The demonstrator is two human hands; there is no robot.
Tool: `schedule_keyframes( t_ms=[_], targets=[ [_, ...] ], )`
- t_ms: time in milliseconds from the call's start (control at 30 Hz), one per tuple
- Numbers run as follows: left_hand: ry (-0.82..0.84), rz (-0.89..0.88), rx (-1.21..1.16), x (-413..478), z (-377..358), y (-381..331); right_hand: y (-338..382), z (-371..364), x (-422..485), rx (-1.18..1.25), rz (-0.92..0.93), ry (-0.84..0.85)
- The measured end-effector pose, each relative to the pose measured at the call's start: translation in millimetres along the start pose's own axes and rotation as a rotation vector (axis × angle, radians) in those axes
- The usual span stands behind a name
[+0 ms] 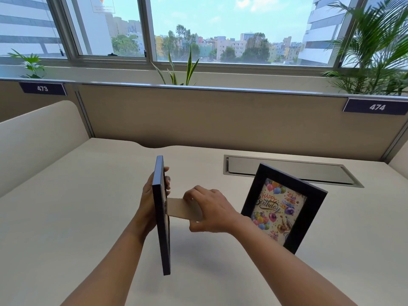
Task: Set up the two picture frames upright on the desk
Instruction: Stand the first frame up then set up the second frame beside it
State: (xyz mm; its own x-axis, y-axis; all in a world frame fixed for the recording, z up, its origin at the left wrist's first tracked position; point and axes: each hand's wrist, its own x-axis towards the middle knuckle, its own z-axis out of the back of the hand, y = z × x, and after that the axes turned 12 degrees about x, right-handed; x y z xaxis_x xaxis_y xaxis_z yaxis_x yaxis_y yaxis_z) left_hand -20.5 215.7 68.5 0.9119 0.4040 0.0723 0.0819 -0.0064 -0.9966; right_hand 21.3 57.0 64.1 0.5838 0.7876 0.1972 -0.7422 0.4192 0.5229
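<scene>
A black picture frame (284, 207) with a "Happy Birthday" balloon print stands upright on the cream desk (66, 217), right of centre, leaning back and facing me. A second dark frame (162, 235) is held edge-on above the desk in the middle. My left hand (148, 199) grips its left side, fingers wrapped over the upper edge. My right hand (209, 209) pinches the brown cardboard stand flap (178, 207) that juts out from the frame's back to the right. The second frame's picture side is hidden.
A grey metal cable hatch (287, 171) is set into the desk behind the standing frame. Beige partition panels (198, 115) close the back and left sides, labelled 473 and 474. Potted plants (375, 51) stand beyond the partition by the window.
</scene>
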Motion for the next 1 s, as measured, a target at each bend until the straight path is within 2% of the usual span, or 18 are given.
schedule_keyframes(
  t_ms=[33, 200, 433, 533, 667, 733, 833, 1000],
  targets=[
    [-0.036, -0.046, 0.009, 3.7, 0.3, 3.4, -1.6, 1.4, 0.4, -0.019, 0.004, 0.005],
    [0.031, -0.105, 0.071, 5.2, -4.4, 3.8, -10.3, 5.3, -0.4, -0.028, 0.001, 0.022],
    [-0.012, -0.099, 0.091, 13.4, -16.3, 15.0, -21.4, -0.1, -9.7, 0.167, -0.065, -0.018],
    [-0.027, -0.107, 0.156, 15.8, -19.0, 14.8, -24.9, -2.8, -18.4, 0.27, -0.12, -0.096],
    [-0.075, -0.09, 0.136, 17.2, -21.0, 16.5, -18.5, -19.2, -40.2, 0.549, -0.161, -0.4],
    [-0.104, -0.083, 0.098, 18.8, -23.5, 18.3, -13.9, -30.0, -52.5, 0.713, -0.174, -0.496],
    [-0.189, -0.075, 0.053, 20.9, -27.4, 21.6, -10.5, -41.1, -63.9, 0.835, -0.198, -0.507],
    [-0.324, -0.057, 0.045, 23.7, -35.9, 25.0, -16.5, -45.3, -62.7, 0.786, -0.215, -0.497]
  ],
)
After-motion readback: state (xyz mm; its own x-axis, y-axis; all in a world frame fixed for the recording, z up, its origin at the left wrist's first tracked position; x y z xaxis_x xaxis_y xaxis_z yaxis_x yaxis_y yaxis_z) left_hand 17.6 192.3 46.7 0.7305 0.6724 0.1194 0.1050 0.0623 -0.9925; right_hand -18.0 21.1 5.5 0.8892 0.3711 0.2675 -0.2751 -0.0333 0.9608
